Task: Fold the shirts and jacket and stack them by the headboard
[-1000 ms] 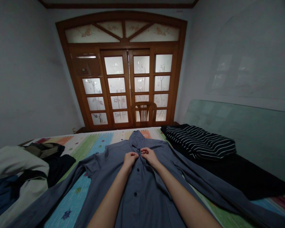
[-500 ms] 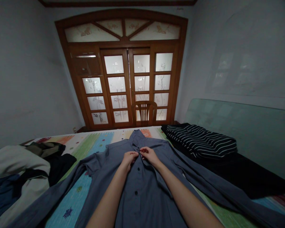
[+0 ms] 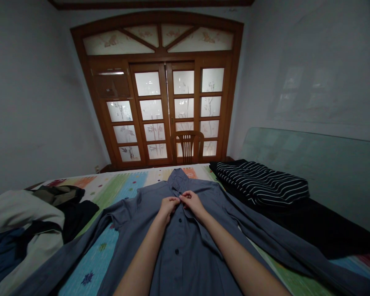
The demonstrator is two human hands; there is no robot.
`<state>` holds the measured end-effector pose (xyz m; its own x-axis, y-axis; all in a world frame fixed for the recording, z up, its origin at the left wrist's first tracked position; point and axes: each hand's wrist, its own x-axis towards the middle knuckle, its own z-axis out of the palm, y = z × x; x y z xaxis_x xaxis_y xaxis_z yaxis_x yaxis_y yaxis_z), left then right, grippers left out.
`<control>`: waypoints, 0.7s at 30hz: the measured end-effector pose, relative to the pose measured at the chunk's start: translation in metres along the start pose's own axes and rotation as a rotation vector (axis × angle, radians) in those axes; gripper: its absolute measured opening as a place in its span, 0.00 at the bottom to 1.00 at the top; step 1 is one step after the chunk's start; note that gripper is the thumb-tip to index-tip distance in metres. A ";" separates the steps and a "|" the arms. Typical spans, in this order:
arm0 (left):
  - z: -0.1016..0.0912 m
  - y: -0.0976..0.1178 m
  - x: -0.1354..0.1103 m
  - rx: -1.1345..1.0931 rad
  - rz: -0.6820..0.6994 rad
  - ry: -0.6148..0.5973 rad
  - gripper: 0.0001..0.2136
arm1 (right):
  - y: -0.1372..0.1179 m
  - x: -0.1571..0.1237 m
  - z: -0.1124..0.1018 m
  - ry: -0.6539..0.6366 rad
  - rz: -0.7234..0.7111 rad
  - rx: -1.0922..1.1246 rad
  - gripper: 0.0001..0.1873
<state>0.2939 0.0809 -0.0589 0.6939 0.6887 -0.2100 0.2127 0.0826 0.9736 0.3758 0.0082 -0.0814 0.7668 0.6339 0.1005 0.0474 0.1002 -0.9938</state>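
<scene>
A grey-blue button-up shirt (image 3: 185,250) lies flat and face up on the bed, collar pointing away from me, sleeves spread to both sides. Dark buttons run down its front. My left hand (image 3: 168,205) and my right hand (image 3: 191,202) meet at the placket just below the collar. Both hands are closed, fingers pinching the shirt front where a button sits. The fingertips touch each other.
The bed has a colourful striped sheet (image 3: 111,187). A heap of clothes (image 3: 27,218) lies at the left. A black-and-white striped garment (image 3: 262,181) rests on dark fabric at the right. Beyond the bed stand a wooden chair (image 3: 187,146) and wooden glass-paned doors (image 3: 166,111).
My hands have drawn slightly closer together at the upper placket. The view shifted a little; the shirt has stayed in place.
</scene>
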 end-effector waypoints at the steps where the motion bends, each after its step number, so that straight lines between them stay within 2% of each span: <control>1: 0.000 0.001 -0.001 0.001 0.001 0.001 0.06 | 0.001 0.000 0.001 0.004 0.000 -0.012 0.09; 4: 0.000 0.003 -0.003 0.005 0.002 0.009 0.03 | 0.002 0.002 0.000 0.024 -0.013 -0.044 0.07; 9: 0.003 0.004 -0.006 0.017 0.016 0.037 0.05 | 0.003 0.003 -0.005 0.061 -0.059 -0.052 0.08; 21: 0.003 0.001 -0.003 0.023 0.017 0.041 0.03 | -0.001 0.000 -0.008 0.015 -0.097 0.001 0.08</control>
<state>0.2941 0.0763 -0.0570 0.6693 0.7186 -0.1891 0.2170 0.0543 0.9747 0.3810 0.0020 -0.0806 0.7679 0.6099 0.1959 0.1214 0.1616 -0.9793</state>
